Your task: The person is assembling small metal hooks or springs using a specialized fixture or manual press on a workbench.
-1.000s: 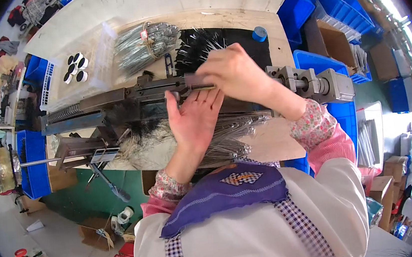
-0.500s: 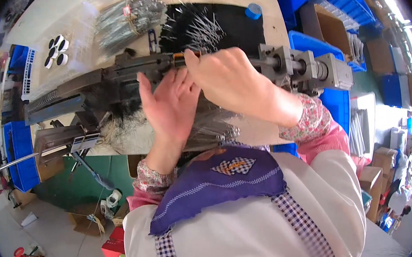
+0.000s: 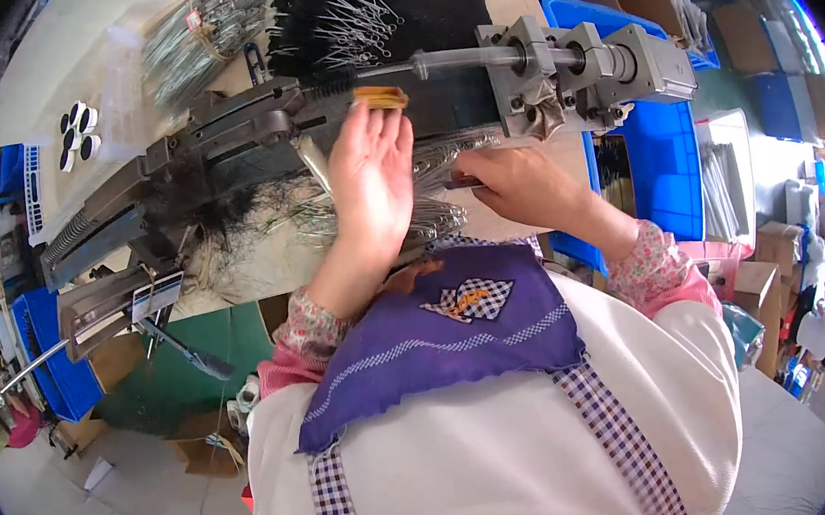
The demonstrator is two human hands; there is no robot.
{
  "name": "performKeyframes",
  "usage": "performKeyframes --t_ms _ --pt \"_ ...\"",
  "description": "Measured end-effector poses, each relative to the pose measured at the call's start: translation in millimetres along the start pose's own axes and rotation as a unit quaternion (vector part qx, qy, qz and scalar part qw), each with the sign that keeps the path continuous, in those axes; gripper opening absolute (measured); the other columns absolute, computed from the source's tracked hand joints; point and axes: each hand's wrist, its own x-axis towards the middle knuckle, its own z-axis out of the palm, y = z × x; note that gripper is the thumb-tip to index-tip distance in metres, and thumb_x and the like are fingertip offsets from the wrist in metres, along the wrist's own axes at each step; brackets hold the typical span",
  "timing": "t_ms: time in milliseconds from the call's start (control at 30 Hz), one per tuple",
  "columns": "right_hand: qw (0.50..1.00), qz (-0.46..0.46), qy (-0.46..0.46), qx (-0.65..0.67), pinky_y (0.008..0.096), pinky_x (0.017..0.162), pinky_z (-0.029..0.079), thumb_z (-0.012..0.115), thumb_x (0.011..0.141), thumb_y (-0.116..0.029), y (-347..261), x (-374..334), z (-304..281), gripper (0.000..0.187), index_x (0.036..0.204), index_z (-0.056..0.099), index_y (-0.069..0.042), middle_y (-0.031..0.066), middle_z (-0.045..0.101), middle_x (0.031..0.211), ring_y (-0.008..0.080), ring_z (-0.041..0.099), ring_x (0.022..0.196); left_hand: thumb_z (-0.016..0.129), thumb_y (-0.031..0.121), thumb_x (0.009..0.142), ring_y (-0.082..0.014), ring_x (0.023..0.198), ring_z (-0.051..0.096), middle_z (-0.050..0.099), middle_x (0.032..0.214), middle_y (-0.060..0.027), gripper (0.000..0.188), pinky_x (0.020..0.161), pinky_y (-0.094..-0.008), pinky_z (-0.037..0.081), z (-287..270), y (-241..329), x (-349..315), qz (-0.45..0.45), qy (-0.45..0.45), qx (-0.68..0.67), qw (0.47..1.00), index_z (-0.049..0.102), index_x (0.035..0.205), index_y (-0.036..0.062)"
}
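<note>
Now parted: your right hand [image 3: 529, 185], lowered from the steel machine [image 3: 218, 127] to the loose metal wires [image 3: 437, 219], fingers curled, contents unclear; your left hand [image 3: 373, 176], palm open, fingertips at the yellow-orange block [image 3: 380, 97]; joint handling apparently suspended.

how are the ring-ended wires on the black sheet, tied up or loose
Loose: the ring-ended wires lie spread at different angles on the black sheet, with no tie visible around them.
</note>
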Motion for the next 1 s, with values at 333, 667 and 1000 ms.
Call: performKeyframes --t_ms 333,667,1000 --pt "0.996 0.009 0.047 0.08 0.0407 0.068 0.051 0.063 0.083 -0.008 32 -17 35 0.019 0.102 0.06 -0.006 0.0126 0.065 0.089 0.033 0.064 0.082 0.053 0.023 0.093 -0.0419 0.134 0.036 0.033 0.147 -0.0255 0.063 0.108 -0.0488 0.033 -115 108 -134 0.317 0.091 0.747 0.578 0.028 0.145 -0.0033" --pt "0.961 -0.272 0.037 -0.025 0.0368 0.063 0.053 0.063 0.081 -0.017 -12 83 64 0.018 0.094 0.063 -0.006 0.0097 0.06 0.084 0.0282 0.064 0.074 0.063 0.024 0.085 -0.0348 0.085 0.069 0.067 0.101 -0.0254 0.079 0.07 -0.0442 0.054 -240 222 -230 0.137 0.586 0.716 0.354 0.02 0.15 0.012" --pt "0.976 -0.216 -0.025 0.03 0.0433 0.067 0.052 0.057 0.081 -0.016 -20 113 78 0.017 0.095 0.06 -0.006 0.0133 0.063 0.087 0.0328 0.063 0.076 0.063 0.021 0.088 -0.0339 0.102 0.064 0.064 0.111 -0.0225 0.072 0.081 -0.0397 0.054 -160 127 -144 0.374 0.448 0.812 0.014 0.027 0.145 -0.0026"
